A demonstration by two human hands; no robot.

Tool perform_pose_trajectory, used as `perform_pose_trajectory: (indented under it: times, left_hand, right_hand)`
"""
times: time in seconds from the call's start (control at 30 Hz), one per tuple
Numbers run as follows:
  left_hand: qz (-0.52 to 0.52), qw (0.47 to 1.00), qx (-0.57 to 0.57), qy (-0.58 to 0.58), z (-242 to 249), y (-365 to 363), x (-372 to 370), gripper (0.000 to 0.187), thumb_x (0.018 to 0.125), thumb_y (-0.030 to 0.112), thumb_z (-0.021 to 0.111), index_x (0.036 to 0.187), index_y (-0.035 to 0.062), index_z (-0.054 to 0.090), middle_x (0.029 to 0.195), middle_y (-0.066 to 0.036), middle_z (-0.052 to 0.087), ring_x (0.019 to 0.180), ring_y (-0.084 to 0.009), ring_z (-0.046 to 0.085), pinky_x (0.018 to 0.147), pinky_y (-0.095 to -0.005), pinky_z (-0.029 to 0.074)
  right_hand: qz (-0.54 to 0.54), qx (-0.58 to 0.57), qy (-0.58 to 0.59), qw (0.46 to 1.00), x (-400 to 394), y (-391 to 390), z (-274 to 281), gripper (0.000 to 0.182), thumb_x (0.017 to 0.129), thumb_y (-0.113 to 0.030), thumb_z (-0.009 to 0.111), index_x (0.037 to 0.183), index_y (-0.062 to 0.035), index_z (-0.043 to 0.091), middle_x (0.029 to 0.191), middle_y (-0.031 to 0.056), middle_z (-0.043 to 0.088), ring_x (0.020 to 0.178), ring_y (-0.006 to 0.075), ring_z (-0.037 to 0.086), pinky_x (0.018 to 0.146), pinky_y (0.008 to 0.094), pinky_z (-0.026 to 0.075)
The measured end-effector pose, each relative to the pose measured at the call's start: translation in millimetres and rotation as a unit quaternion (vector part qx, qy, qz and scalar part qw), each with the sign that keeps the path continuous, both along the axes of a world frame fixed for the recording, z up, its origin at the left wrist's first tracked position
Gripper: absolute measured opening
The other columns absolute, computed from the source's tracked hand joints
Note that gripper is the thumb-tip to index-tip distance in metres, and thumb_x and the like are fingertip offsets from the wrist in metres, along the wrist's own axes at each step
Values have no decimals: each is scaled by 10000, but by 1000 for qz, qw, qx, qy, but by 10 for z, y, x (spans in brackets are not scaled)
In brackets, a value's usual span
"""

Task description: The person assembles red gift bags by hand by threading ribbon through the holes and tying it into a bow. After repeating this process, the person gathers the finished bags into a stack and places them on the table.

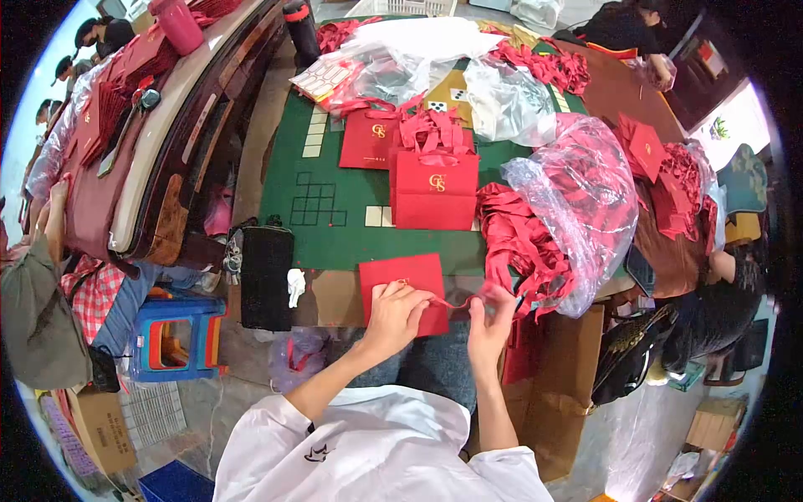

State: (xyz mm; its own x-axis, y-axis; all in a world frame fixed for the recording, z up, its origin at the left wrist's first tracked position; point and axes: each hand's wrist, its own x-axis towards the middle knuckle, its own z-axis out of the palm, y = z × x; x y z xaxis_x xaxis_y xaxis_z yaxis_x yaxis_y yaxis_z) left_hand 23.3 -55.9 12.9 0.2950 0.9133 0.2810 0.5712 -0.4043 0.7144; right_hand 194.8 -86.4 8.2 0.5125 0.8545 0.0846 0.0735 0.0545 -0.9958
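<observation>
A flat red paper bag [432, 321] lies at the near edge of the green table, partly covered by my left hand [395, 314]. The fingers of that hand are closed on one end of a thin red ribbon [452, 303] over the bag. To the right, my right hand [490, 326] pinches the ribbon's other part, its fingertips slightly blurred. A short stretch of ribbon curves between both hands. Just beyond stands a stack of red gift bags [435, 201] with gold lettering and ribbon handles. Beside my right hand lies a heap of red ribbons [527, 247], spilling from a clear plastic bag [598, 205].
More clear plastic bags [510, 100] and ribbons cover the table's far side. A dark bottle [299, 33] stands at the back left. A black pouch [268, 276] hangs at the left edge. A cardboard box [556, 393] sits below right. Other people work on both sides.
</observation>
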Motion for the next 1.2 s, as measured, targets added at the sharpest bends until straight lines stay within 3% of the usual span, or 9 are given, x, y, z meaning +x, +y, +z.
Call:
perform_pose_trajectory:
  times: [0.03, 0.1, 0.17, 0.23, 0.53, 0.63, 0.73, 0.87, 1.2]
  left_hand:
    - [2, 1000, 0, 0, 13, 9, -1, 160, 878, 105, 635, 1017, 102, 713, 877, -64, 714, 925, -300, 622, 880, -419, 389]
    - [-3, 1000, -1, 27, 49, 16, 4, 142, 878, 101, 631, 997, 91, 706, 893, -83, 707, 941, -315, 620, 874, -426, 390]
    - [-12, 999, -5, 35, 95, 16, 20, 134, 878, 104, 631, 987, 83, 705, 903, -90, 703, 946, -320, 618, 870, -428, 392]
    - [-20, 999, -9, 43, 118, 27, 23, 127, 878, 107, 632, 977, 74, 704, 913, -97, 699, 951, -325, 616, 866, -431, 394]
    - [-33, 999, -16, 20, 80, 129, -89, 152, 857, 165, 682, 969, 65, 706, 891, -79, 681, 907, -294, 601, 841, -419, 396]
    - [-2, 1000, 6, 29, 123, 261, -172, 281, 810, 219, 739, 1043, 69, 692, 997, -71, 653, 974, -290, 566, 852, -422, 393]
    - [67, 986, 29, 151, 71, 368, -246, 563, 772, 264, 775, 1252, 35, 592, 1171, -128, 544, 1079, -309, 489, 884, -440, 377]
    - [41, 985, -6, 168, 33, 380, -243, 568, 748, 266, 796, 1228, 44, 590, 1131, -126, 542, 1059, -312, 488, 894, -444, 372]
    - [35, 995, 10, 88, 175, 332, -84, 412, 683, 166, 820, 1029, 96, 606, 944, -60, 637, 939, -280, 575, 863, -416, 377]
  right_hand:
    - [2, 0, 0, 1000, 18, -16, 57, 217, 910, -55, 678, 1106, -35, 587, 1047, 99, 608, 925, 205, 593, 824, 331, 521]
    - [70, 45, -350, 933, 70, -57, 222, 238, 851, -19, 704, 1071, -44, 614, 1031, 117, 612, 978, 274, 583, 882, 392, 479]
    - [75, 56, -374, 923, -22, -18, 375, 243, 803, -38, 735, 1025, -75, 645, 1040, 99, 617, 1026, 304, 567, 920, 427, 429]
    - [147, 71, -491, 856, -39, 31, 412, 237, 793, -97, 765, 1006, -111, 660, 1048, 49, 629, 1030, 277, 572, 918, 410, 405]
    - [195, 21, -383, 903, -67, 183, 229, 115, 832, -138, 736, 922, -94, 679, 852, 56, 650, 878, 252, 610, 839, 391, 424]
    - [201, -7, -369, 907, -66, 213, 225, 97, 843, -118, 726, 906, -69, 671, 845, 78, 649, 843, 267, 612, 771, 382, 451]
    - [193, -16, -338, 921, -97, 237, 200, 86, 858, -100, 713, 898, -41, 665, 833, 100, 649, 765, 268, 620, 684, 363, 479]
    - [165, -7, -304, 938, -167, 305, 58, 102, 857, -122, 713, 902, -55, 650, 814, 104, 632, 706, 304, 621, 639, 395, 486]
    - [128, -22, -327, 936, -208, 363, 101, 119, 840, -105, 729, 864, -49, 626, 811, 111, 639, 736, 295, 645, 655, 403, 502]
